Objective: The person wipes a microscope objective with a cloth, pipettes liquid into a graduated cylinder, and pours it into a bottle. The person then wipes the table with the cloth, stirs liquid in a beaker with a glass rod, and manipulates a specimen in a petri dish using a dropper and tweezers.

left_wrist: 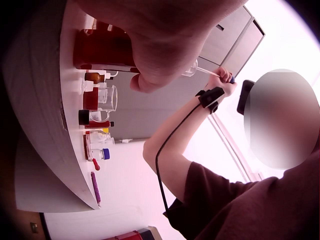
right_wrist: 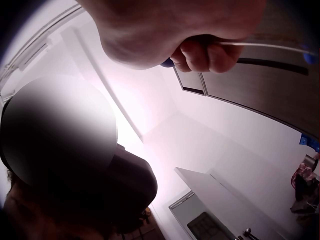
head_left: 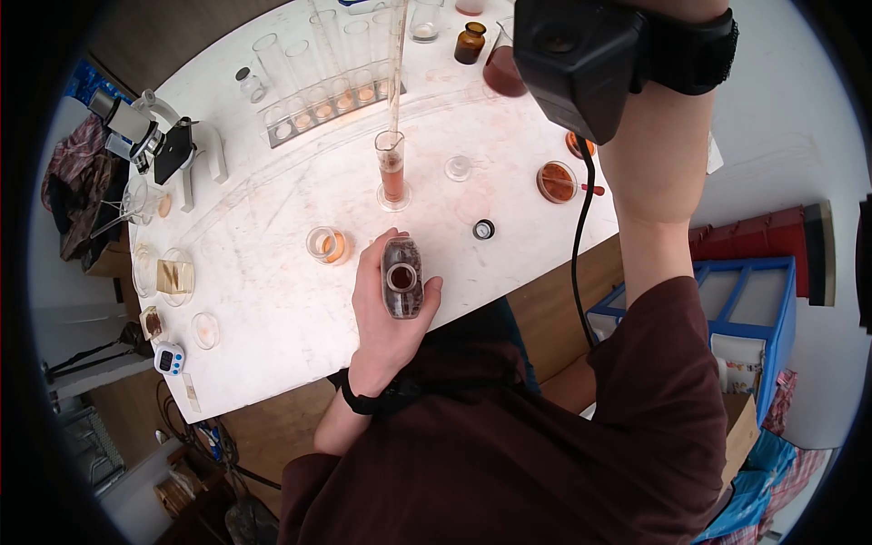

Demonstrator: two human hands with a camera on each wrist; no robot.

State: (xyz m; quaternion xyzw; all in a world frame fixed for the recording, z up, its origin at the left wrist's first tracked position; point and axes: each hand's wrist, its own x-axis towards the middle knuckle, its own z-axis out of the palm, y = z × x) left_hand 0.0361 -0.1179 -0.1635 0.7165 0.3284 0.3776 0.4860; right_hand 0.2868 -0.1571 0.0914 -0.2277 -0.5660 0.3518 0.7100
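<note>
My left hand (head_left: pixel 386 318) grips a flat-sided clear bottle (head_left: pixel 401 300) with dark red contents and an uncapped mouth, at the table's front edge. In the left wrist view the bottle (left_wrist: pixel 105 47) is partly hidden by that hand. High up, my right hand (left_wrist: pixel 223 82) curls its fingers round the blue-ended top of a long thin pipette (head_left: pixel 397 68); in the right wrist view its fingers (right_wrist: pixel 200 56) close round it. The pipette's lower end reaches into a graduated cylinder (head_left: pixel 392 182) of reddish liquid. Between bottle and cylinder's left lies a small beaker (head_left: pixel 325 243) with orange liquid.
A test-tube rack (head_left: pixel 336 111) stands at the back, a microscope (head_left: pixel 173 150) at the left. A black cap (head_left: pixel 484 229) and a clear glass piece (head_left: pixel 459 168) lie mid-table. Orange-filled dishes (head_left: pixel 556 182) are right; an amber bottle (head_left: pixel 470 43) and flask (head_left: pixel 505 71) stand behind.
</note>
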